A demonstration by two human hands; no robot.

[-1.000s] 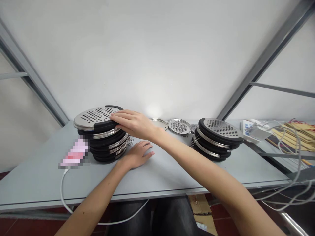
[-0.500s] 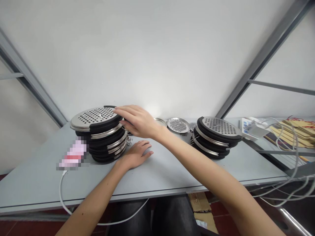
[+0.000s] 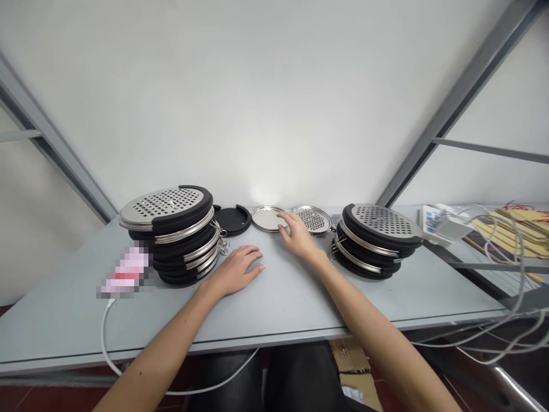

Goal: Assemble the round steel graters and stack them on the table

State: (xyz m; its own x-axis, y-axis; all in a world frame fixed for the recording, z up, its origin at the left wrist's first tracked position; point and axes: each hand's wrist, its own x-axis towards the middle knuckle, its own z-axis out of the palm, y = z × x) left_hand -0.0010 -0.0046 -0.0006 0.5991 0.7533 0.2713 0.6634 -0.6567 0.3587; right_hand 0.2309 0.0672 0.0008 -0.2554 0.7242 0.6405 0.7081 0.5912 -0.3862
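Observation:
My left hand [image 3: 238,269] lies flat on the table, fingers stretched out, holding nothing. Just left of it stands a tall stack of round black-rimmed metal grater discs [image 3: 171,234], the top one perforated. My right hand [image 3: 298,233] hovers open at the front edge of a plain round metal disc [image 3: 266,220]; whether the fingertips touch it I cannot tell. Beside that disc lie a black round holder [image 3: 234,221] with a gap in its rim and a perforated grater disc [image 3: 314,219]. A second, shorter stack of black-rimmed discs [image 3: 377,243] stands to the right.
A blurred-out pink object [image 3: 126,272] with a white cable lies left on the table [image 3: 270,309]. At far right are a power strip [image 3: 433,226], looping cables and yellow boards [image 3: 514,229]. A white wall rises behind; metal frame posts stand either side.
My right hand has left the top of the left stack and moved right, over to the plain metal disc. The black holder has come into sight. My left hand stays put.

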